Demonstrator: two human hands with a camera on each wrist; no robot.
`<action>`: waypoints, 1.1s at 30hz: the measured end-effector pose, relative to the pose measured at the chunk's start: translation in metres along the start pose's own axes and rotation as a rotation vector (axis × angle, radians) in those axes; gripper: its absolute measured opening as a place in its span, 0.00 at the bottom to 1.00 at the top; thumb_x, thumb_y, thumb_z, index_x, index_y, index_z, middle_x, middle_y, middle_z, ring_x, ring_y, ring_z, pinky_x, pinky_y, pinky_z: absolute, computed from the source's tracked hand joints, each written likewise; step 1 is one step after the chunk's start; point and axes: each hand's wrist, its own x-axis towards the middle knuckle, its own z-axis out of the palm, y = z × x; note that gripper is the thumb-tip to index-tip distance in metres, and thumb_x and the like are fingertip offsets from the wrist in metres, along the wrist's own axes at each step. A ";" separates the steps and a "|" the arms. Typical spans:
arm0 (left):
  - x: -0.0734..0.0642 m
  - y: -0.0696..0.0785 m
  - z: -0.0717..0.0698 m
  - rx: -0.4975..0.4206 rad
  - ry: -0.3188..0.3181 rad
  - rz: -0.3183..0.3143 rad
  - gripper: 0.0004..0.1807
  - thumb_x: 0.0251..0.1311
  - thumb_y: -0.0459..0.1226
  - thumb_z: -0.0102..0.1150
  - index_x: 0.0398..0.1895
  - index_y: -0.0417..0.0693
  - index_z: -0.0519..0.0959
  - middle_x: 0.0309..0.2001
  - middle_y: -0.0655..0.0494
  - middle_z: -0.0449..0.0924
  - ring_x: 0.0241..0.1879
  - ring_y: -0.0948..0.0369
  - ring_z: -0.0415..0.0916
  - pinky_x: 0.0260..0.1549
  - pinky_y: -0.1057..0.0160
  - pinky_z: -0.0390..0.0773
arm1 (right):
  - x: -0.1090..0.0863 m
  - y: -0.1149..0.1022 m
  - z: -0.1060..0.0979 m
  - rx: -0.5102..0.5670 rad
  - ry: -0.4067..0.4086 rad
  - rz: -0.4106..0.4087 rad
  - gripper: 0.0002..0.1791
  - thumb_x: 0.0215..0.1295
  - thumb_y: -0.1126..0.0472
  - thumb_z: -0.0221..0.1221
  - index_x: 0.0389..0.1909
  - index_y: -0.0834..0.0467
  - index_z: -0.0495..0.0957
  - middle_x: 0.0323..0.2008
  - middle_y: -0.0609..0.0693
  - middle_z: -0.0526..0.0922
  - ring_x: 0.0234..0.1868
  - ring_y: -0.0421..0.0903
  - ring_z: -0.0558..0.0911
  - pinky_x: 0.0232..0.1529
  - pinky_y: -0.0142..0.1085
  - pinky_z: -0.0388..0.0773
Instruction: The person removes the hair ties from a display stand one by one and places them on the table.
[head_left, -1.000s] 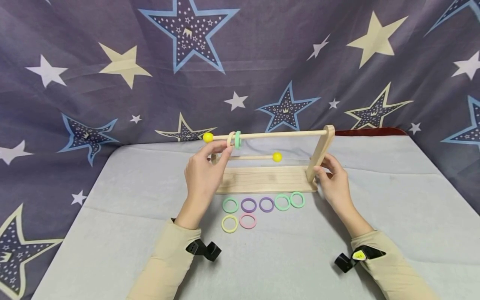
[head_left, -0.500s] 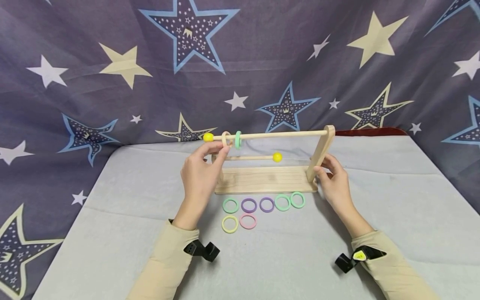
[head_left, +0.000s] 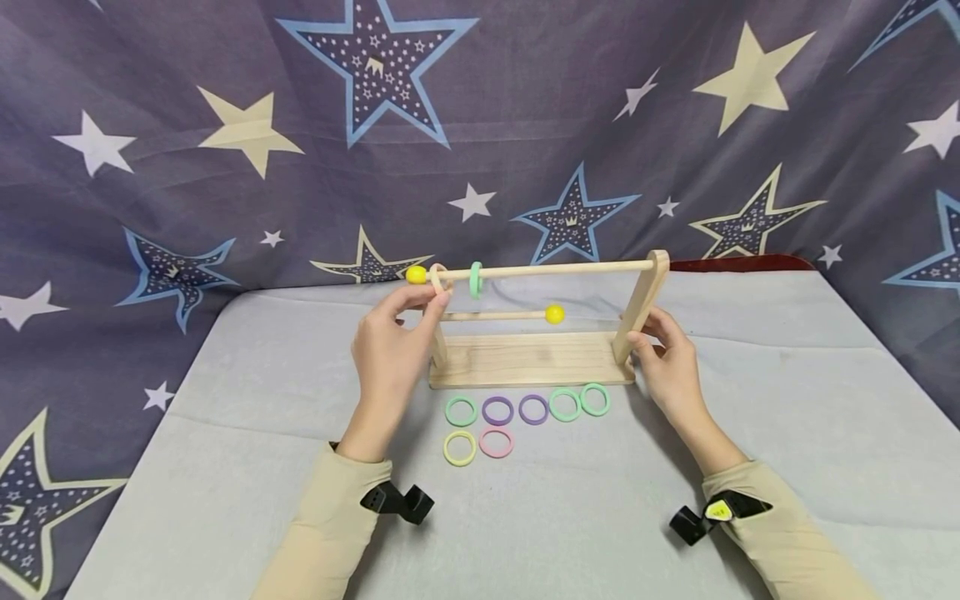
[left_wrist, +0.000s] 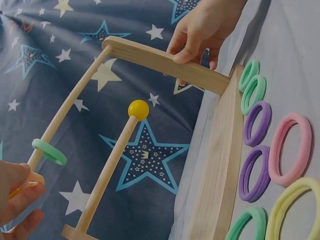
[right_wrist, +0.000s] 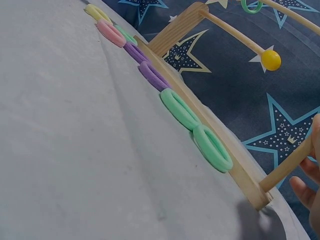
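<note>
My left hand (head_left: 393,350) pinches a peach ring (head_left: 437,279) between thumb and fingertips. That ring is around the upper rod (head_left: 562,269) of a wooden stand, close to the yellow ball (head_left: 416,275) at the rod's left end. A mint green ring (head_left: 476,280) hangs on the same rod, a little to the right. My right hand (head_left: 671,362) holds the stand's tall right upright (head_left: 641,308), thumb in front and fingers behind. In the left wrist view, the peach ring (left_wrist: 36,178) is partly covered by my fingers.
The stand's base (head_left: 532,360) rests on the grey cloth. Its lower rod (head_left: 495,316) ends in another yellow ball (head_left: 554,314). Along the base's front edge lie several green and purple rings (head_left: 533,409), with a yellow ring (head_left: 459,448) and a pink ring (head_left: 496,442) nearer me.
My left hand has slid the peach ring leftward along the upper rod, from beside the green ring toward the yellow end ball. The right hand and the stand have stayed put.
</note>
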 end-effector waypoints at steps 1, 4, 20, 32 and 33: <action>0.000 -0.001 0.000 -0.001 0.000 -0.003 0.12 0.59 0.51 0.68 0.38 0.56 0.88 0.34 0.60 0.87 0.35 0.57 0.82 0.28 0.56 0.70 | 0.000 0.000 0.000 0.001 0.000 -0.002 0.23 0.64 0.73 0.60 0.61 0.70 0.72 0.52 0.67 0.81 0.46 0.26 0.75 0.40 0.19 0.73; 0.000 -0.002 -0.002 -0.003 0.001 -0.007 0.12 0.59 0.51 0.68 0.38 0.57 0.88 0.35 0.60 0.87 0.34 0.60 0.81 0.28 0.58 0.69 | 0.000 -0.002 0.000 0.007 -0.001 -0.004 0.23 0.64 0.73 0.60 0.61 0.70 0.72 0.52 0.67 0.81 0.46 0.27 0.76 0.40 0.19 0.73; 0.003 -0.008 -0.011 -0.017 0.028 -0.014 0.12 0.59 0.50 0.69 0.40 0.56 0.87 0.36 0.61 0.87 0.38 0.65 0.81 0.37 0.62 0.71 | -0.001 -0.004 -0.001 0.003 -0.006 -0.009 0.23 0.65 0.72 0.59 0.61 0.69 0.72 0.51 0.66 0.81 0.46 0.26 0.76 0.41 0.19 0.73; 0.003 -0.012 -0.018 0.008 0.040 -0.040 0.12 0.60 0.49 0.68 0.42 0.56 0.87 0.37 0.61 0.87 0.39 0.64 0.81 0.36 0.62 0.70 | -0.001 -0.003 -0.001 -0.001 -0.006 -0.008 0.23 0.66 0.73 0.59 0.61 0.69 0.72 0.52 0.66 0.81 0.47 0.26 0.76 0.41 0.19 0.73; 0.004 -0.013 -0.018 0.011 0.042 -0.041 0.12 0.59 0.49 0.69 0.42 0.56 0.87 0.37 0.61 0.87 0.39 0.64 0.81 0.36 0.62 0.70 | -0.001 -0.003 -0.001 0.001 -0.006 -0.008 0.22 0.66 0.72 0.59 0.61 0.69 0.72 0.52 0.66 0.81 0.47 0.26 0.76 0.41 0.19 0.73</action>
